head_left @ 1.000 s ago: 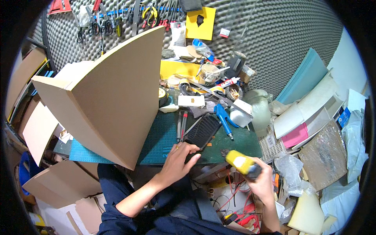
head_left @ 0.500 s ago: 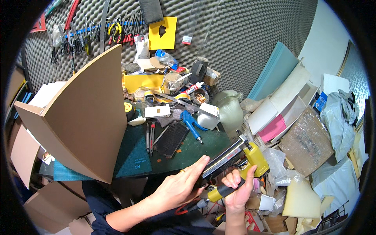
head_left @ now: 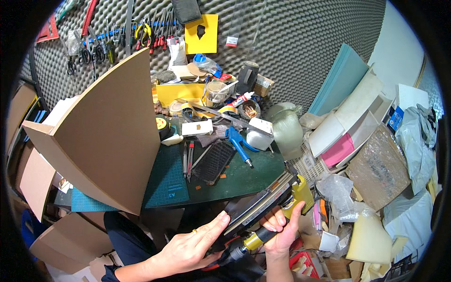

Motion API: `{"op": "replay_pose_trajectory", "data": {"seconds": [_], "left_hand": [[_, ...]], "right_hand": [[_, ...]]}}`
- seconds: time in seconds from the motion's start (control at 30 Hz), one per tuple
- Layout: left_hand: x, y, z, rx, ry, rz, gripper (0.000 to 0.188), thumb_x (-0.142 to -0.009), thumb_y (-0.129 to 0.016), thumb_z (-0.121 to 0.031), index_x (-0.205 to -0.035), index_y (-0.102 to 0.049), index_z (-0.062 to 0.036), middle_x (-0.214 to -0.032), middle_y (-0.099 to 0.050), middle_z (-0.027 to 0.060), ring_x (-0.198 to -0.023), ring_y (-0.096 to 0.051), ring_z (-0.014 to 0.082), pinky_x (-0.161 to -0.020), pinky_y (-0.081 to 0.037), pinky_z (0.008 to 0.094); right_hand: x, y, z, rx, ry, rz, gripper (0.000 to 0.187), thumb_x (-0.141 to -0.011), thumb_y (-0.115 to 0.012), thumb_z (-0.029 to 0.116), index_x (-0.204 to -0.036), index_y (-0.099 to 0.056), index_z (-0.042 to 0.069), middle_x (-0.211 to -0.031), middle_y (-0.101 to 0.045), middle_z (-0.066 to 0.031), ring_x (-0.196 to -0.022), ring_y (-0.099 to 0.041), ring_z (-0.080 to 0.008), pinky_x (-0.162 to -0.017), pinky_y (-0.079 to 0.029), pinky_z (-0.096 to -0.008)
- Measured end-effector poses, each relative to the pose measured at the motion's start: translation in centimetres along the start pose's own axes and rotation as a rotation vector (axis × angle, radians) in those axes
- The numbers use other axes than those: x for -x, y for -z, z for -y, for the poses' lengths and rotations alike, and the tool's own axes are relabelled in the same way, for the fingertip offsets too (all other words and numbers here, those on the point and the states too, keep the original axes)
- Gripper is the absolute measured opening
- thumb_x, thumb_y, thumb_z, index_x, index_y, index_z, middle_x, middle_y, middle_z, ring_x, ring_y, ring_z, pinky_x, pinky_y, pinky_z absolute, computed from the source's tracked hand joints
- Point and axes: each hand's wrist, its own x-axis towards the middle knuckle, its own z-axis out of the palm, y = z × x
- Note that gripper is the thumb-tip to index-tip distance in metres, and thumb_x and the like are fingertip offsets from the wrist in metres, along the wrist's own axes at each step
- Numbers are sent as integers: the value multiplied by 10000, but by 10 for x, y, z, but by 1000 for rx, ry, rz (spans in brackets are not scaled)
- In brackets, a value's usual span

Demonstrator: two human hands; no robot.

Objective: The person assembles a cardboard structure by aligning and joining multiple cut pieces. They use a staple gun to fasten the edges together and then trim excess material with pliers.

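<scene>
A yellow and black air nail gun [head_left: 302,195] is held in front of my body, tilted with its nose up to the right. My right hand [head_left: 283,233] is wrapped round its black grip, thumb raised along the yellow body. My left hand [head_left: 192,246] holds the lower left end of the long magazine [head_left: 260,207], fingers stretched along it and the thumb hidden beneath. An air hose fitting [head_left: 235,254] joins the bottom of the handle. Whether any nails sit inside the magazine I cannot tell.
A curved brown board piece [head_left: 103,131] stands on the bench's left over a teal cutting mat [head_left: 167,188]. A blue air blow gun [head_left: 239,145], knives [head_left: 188,162] and a black tray [head_left: 213,162] lie beyond my hands. Bags and boards [head_left: 371,164] crowd the right.
My left hand has moved down and left along with the magazine's end, and more of the magazine's length shows. The nail gun has dropped slightly; my right hand keeps its grip.
</scene>
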Motion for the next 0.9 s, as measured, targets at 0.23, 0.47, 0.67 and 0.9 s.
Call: {"op": "replay_pose_trajectory", "data": {"seconds": [0.23, 0.47, 0.67, 0.9], "left_hand": [[-3, 8, 1, 517, 231, -12, 735, -776, -843, -237, -1342, -467, 44, -1290, -585, 213, -1130, -641, 283, -946, -530, 377], [-59, 3, 17, 617, 292, -116, 217, -935, -683, -121, -1109, -652, 6, -869, -643, 29, -775, -584, 55, -679, -488, 222], [-63, -4, 23, 696, 503, -108, 157, -928, -713, -157, -966, -684, -7, -795, -669, -8, -714, -588, 20, -669, -491, 195], [-57, -5, 37, 1146, 531, -129, 155, -939, -704, -161, -955, -698, -6, -807, -672, -7, -696, -571, 33, -657, -479, 196]], "right_hand": [[7, 10, -8, 24, 30, 23, 594, -956, -449, 668, -840, -551, 95, -581, -388, 55, -490, -351, -50, -518, -331, -216], [13, 16, -33, 5, -84, -61, 589, -957, -461, 656, -920, -553, 75, -590, -384, 59, -491, -348, -50, -544, -336, -215], [20, 25, -48, 73, -119, -59, 586, -953, -444, 672, -875, -520, 97, -579, -374, 59, -490, -347, -61, -547, -327, -230], [20, 24, -46, 91, -104, -34, 593, -954, -440, 673, -904, -548, 92, -576, -401, 57, -487, -356, -61, -552, -335, -231]]}}
